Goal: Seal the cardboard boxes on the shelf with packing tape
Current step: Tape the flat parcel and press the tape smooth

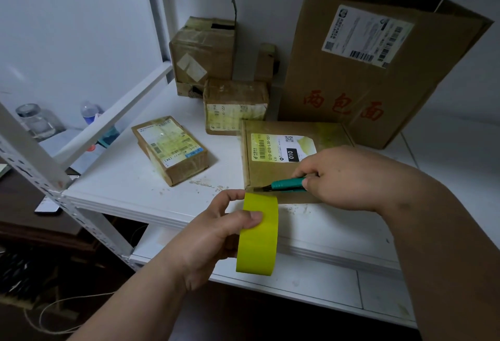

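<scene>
Your left hand [216, 228] grips the yellow tape roll [258, 234] just off the shelf's [140, 186] front edge, while your right hand [343, 178], directly behind it, holds the green cutter [288, 184] pointing left across the flat box's [270, 170] near edge.

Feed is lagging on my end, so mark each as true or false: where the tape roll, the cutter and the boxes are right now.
1. The left hand holds the yellow tape roll. True.
2. The right hand is empty. False: it grips a green utility knife.
3. The knife tip is at the near edge of the flat box. True.
4. The large box with red characters lies flat. False: it stands upright at the back.
</scene>
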`<state>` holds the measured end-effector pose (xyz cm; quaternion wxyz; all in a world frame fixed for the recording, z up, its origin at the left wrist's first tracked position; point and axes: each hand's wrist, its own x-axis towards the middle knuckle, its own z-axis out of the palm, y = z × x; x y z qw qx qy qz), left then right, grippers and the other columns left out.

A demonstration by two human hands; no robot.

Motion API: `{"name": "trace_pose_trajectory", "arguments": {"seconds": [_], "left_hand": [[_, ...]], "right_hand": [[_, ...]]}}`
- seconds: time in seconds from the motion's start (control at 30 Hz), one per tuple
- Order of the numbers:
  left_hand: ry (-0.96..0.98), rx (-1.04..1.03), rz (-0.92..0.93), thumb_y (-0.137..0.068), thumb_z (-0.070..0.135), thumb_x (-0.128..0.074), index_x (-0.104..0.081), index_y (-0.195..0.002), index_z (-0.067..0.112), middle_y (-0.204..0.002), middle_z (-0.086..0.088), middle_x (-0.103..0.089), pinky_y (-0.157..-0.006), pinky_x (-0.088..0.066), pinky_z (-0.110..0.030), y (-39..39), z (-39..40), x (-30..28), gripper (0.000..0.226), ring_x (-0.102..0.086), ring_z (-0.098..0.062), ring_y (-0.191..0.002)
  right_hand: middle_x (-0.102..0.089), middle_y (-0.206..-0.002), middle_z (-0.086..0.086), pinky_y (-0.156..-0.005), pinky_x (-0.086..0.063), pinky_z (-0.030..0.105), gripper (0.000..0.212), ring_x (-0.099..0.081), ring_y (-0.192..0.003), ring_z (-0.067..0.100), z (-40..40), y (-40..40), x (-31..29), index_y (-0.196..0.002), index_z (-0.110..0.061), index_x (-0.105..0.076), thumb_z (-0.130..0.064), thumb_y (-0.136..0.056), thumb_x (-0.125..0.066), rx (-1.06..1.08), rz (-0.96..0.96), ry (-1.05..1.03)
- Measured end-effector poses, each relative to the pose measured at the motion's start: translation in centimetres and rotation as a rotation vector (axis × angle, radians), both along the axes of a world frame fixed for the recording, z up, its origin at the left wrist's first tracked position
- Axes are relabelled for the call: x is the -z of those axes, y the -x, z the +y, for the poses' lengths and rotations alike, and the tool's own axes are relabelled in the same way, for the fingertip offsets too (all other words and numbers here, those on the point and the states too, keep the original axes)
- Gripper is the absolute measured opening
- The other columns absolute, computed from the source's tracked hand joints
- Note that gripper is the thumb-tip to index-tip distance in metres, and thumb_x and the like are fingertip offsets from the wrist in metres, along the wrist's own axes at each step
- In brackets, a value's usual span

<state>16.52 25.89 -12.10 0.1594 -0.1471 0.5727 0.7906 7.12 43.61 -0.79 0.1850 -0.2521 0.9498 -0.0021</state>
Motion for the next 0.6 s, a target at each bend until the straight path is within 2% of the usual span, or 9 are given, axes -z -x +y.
{"name": "trace_pose_trajectory", "arguments": {"seconds": [0.07,0.13,0.4,0.53,0.6], "left_hand": [[-0.002,0.000,0.004,-0.049,0.037,-0.081,-0.058,-0.116,0.026,-0.090,-0.008,-0.069,-0.075,-0.043,-0.040,0.0,0.0,0.0,0.072,-0.060,-0.026,-0.080],[-0.003,0.004,0.009,-0.049,0.037,-0.080,-0.057,-0.117,0.025,-0.090,-0.007,-0.069,-0.074,-0.045,-0.038,0.0,0.0,0.0,0.074,-0.061,-0.024,-0.078],[0.001,0.043,0.033,-0.050,0.036,-0.080,-0.055,-0.119,0.022,-0.091,-0.006,-0.070,-0.061,-0.052,-0.028,0.0,-0.4,0.0,0.075,-0.066,-0.020,-0.074],[0.023,0.066,0.051,-0.049,0.036,-0.079,-0.053,-0.119,0.020,-0.088,-0.005,-0.069,-0.063,-0.051,-0.029,0.2,-0.7,0.0,0.076,-0.065,-0.019,-0.073],[0.023,0.077,0.058,-0.049,0.034,-0.079,-0.053,-0.121,0.019,-0.090,-0.009,-0.067,-0.066,-0.051,-0.031,0.2,-0.9,0.1,0.078,-0.064,-0.022,-0.076]], "right_hand": [[-0.059,-0.092,-0.010,-0.071,-0.049,0.031,0.034,-0.055,-0.084,0.011,-0.4,-0.1,0.1,-0.119,-0.038,-0.064,-0.022,-0.097,-0.043,-0.017,0.015,-0.036],[-0.060,-0.096,-0.009,-0.071,-0.048,0.031,0.034,-0.055,-0.087,0.012,-0.8,-0.1,0.2,-0.118,-0.039,-0.064,-0.022,-0.096,-0.044,-0.031,0.033,-0.063],[-0.062,-0.099,-0.008,-0.075,-0.051,0.034,0.033,-0.055,-0.088,0.013,-0.1,0.1,0.2,-0.116,-0.038,-0.065,-0.022,-0.095,-0.045,-0.017,0.036,-0.092],[-0.061,-0.087,-0.008,-0.059,-0.043,0.028,0.029,-0.057,-0.081,0.014,0.8,0.3,1.2,-0.105,-0.035,-0.067,-0.023,-0.086,-0.049,-0.007,0.122,-0.187],[-0.062,-0.091,-0.009,-0.064,-0.047,0.030,0.030,-0.058,-0.085,0.015,1.5,0.3,1.7,-0.108,-0.039,-0.066,-0.024,-0.088,-0.050,0.008,0.097,-0.176]]}}
